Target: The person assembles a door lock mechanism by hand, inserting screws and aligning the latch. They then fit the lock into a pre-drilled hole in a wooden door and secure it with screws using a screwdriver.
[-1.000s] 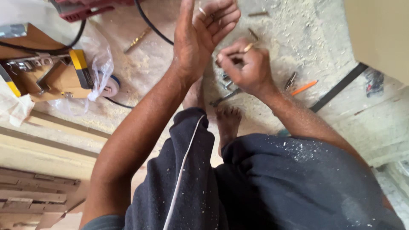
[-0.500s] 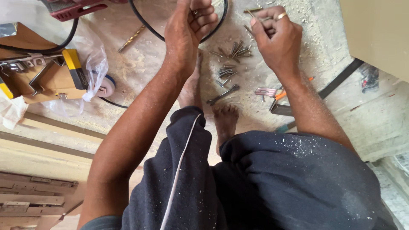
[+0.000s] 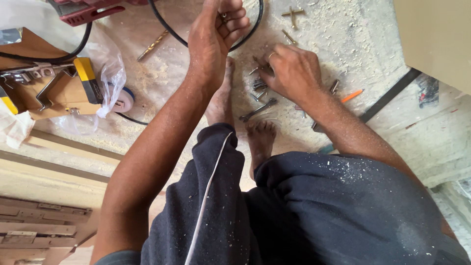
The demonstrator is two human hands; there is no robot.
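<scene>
You are in a carpentry workshop, or a woodworking site set up on a bare floor. Sawdust lies thick over the concrete floor and speckles your dark trousers. Screws and a spanner lie scattered in the dust, with a drill bit and an orange pencil nearby. A red power tool trails a black cable. Wooden boards lie stacked at the left, beside a yellow-handled clamp.
</scene>
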